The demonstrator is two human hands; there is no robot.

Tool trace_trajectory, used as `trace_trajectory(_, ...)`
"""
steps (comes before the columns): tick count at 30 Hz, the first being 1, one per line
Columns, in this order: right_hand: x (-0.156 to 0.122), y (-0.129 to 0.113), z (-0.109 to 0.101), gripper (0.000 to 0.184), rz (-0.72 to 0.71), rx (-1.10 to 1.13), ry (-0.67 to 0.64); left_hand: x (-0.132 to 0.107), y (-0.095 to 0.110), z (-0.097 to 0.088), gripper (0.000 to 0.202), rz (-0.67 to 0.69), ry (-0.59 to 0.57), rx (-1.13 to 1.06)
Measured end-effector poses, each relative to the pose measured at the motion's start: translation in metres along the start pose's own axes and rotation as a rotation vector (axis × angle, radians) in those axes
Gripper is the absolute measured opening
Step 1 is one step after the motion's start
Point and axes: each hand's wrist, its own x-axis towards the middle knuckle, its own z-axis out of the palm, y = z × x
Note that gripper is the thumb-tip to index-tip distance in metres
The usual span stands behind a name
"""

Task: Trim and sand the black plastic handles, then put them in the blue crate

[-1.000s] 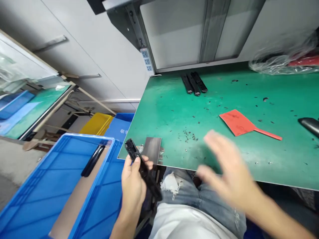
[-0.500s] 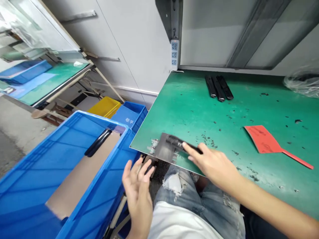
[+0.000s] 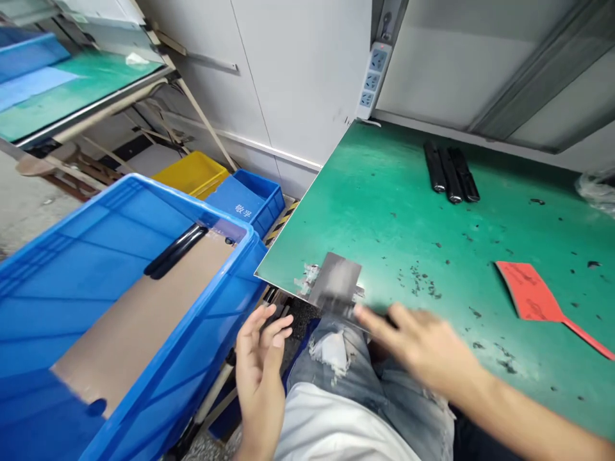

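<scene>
Black part (image 3: 339,309), blurred, is pinched by fingers of right hand (image 3: 430,342) at near end of grey sheet (image 3: 342,272) on desk (image 3: 365,186); left hand (image 3: 262,397) empty, fingers loosely spread. Part best kept level, pressure even, sheet steadied.

Pale panelled wall (image 3: 307,70), grey floor (image 3: 16,205), green-topped table (image 3: 108,80) at far left, wooden stool (image 3: 43,163)

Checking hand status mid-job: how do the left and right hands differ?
The left hand is empty and loosely curled; the right hand grips a black piece. The left hand is nearer the blue bin; the right hand is beside the grey plate. The left hand looks sharp, the right hand blurred. Both are bare.
</scene>
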Motion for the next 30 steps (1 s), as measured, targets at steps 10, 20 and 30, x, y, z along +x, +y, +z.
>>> trace_trajectory(10, -0.032, -0.036, -0.011, 0.063, -0.189, 0.059, 0.114, 0.000, 0.007, 0.009, 0.036, 0.066, 0.016, -0.008)
trace_trajectory(20, -0.074, -0.076, -0.041, 0.069, 0.439, 2.185, -0.181, -0.020, 0.048, 0.060, 0.062, 0.020, -0.682, -0.092)
trace_trajectory(30, -0.076, -0.095, -0.036, 0.076, 0.461, 2.444, -0.130, -0.046, 0.072, 0.098, 0.059, -0.168, -0.662, -0.034)
